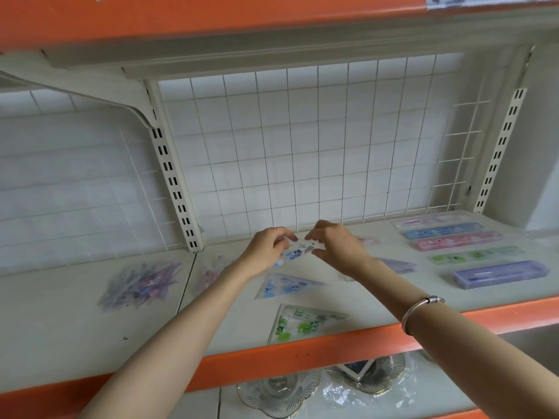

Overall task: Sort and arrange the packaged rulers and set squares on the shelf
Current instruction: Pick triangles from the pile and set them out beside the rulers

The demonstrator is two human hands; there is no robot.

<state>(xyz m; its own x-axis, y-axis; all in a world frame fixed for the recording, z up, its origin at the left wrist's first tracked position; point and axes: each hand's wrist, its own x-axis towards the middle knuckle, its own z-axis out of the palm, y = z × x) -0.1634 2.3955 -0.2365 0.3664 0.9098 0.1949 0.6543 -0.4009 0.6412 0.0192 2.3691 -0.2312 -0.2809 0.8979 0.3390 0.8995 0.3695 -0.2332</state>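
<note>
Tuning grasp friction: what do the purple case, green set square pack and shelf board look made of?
Purple case: translucent glossy plastic; contents show through. Green set square pack: clear shiny film, likely plastic; print shows through. Shelf board: matte pale coating, probably painted metal.

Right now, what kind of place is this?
Probably a stationery shop: a retail shelf with an orange edge and slotted uprights, a wire grid back, packaged rulers laid in a row, left hand and right hand holding a packaged set square.
</note>
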